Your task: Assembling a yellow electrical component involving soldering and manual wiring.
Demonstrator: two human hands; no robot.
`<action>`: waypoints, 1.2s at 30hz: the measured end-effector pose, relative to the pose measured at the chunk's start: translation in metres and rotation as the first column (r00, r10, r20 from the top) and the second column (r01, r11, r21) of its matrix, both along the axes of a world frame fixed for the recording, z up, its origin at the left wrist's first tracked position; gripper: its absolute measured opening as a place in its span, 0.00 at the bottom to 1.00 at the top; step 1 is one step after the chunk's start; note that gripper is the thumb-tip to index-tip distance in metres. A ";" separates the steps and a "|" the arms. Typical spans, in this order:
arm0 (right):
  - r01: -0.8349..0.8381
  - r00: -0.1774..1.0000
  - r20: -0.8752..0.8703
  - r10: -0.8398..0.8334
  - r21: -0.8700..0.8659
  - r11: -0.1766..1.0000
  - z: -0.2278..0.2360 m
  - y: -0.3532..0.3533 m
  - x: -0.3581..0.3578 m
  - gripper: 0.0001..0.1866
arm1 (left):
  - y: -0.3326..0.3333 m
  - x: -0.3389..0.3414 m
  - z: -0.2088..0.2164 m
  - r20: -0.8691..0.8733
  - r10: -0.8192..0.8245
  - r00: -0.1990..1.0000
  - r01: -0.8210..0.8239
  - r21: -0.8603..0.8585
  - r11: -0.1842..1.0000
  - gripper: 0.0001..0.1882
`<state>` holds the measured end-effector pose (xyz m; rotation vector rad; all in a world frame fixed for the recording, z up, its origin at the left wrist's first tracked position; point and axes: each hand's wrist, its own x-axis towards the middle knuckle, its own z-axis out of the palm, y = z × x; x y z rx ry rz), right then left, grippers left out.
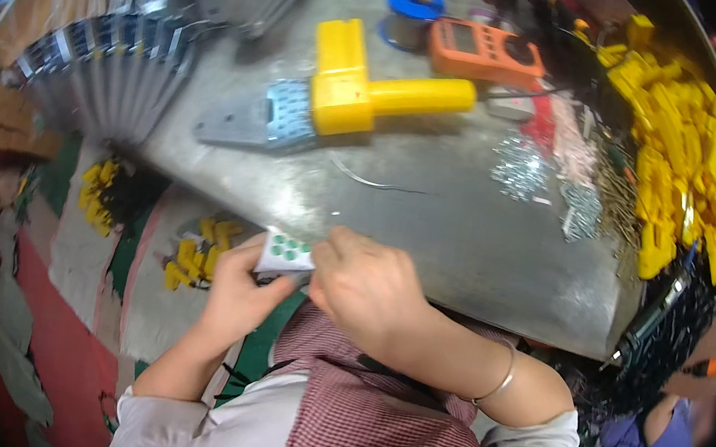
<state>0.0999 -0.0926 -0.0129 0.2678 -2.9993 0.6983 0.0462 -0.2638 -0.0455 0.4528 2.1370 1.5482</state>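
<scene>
My left hand point(242, 292) is closed on a small white sheet of round green stickers point(286, 252), just off the table's front edge. Right beside the sheet, my right hand point(371, 286) has its fingers curled together at the right edge. What those fingertips pinch is hidden. Farther up on the table lies a yellow-handled tool point(343, 92) with a perforated metal collar and a flat grey wedge-shaped plate pointing left. Between the tool and my hands, a thin bent wire point(372, 182) rests on the metal tabletop point(496, 267).
At the back stand a solder spool point(413, 16) and an orange multimeter point(486, 52). Silvery screws point(521, 168) and a heap of yellow plastic parts point(683, 156) lie right. Grey plate tools point(108, 72) fan out left. A screwdriver-like tool point(655, 318) lies at the right edge.
</scene>
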 end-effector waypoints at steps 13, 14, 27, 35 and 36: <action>0.298 0.841 -0.416 -0.345 -0.176 0.938 0.033 0.100 -0.108 0.06 | -0.011 -0.072 0.034 -0.753 0.075 0.654 -0.225 -0.099 0.969 0.10; 0.335 0.850 -0.395 -0.349 -0.106 0.936 0.026 0.104 -0.119 0.06 | 0.000 -0.077 0.038 -0.836 -0.044 0.546 -0.212 -0.189 0.959 0.19; 0.380 0.851 -0.526 0.002 0.617 0.689 0.094 0.202 -0.112 0.12 | 0.056 -0.088 0.062 -0.861 -0.207 0.464 0.003 -0.232 0.973 0.21; 0.229 0.956 -0.201 -0.216 0.044 0.972 0.152 0.236 -0.116 0.16 | 0.138 -0.102 0.053 -0.768 -0.627 0.128 0.158 -0.608 0.778 0.21; 0.211 0.965 -0.171 -0.199 0.051 0.976 0.151 0.239 -0.108 0.16 | 0.129 -0.093 0.074 -0.770 -0.619 0.154 0.203 -0.588 0.783 0.22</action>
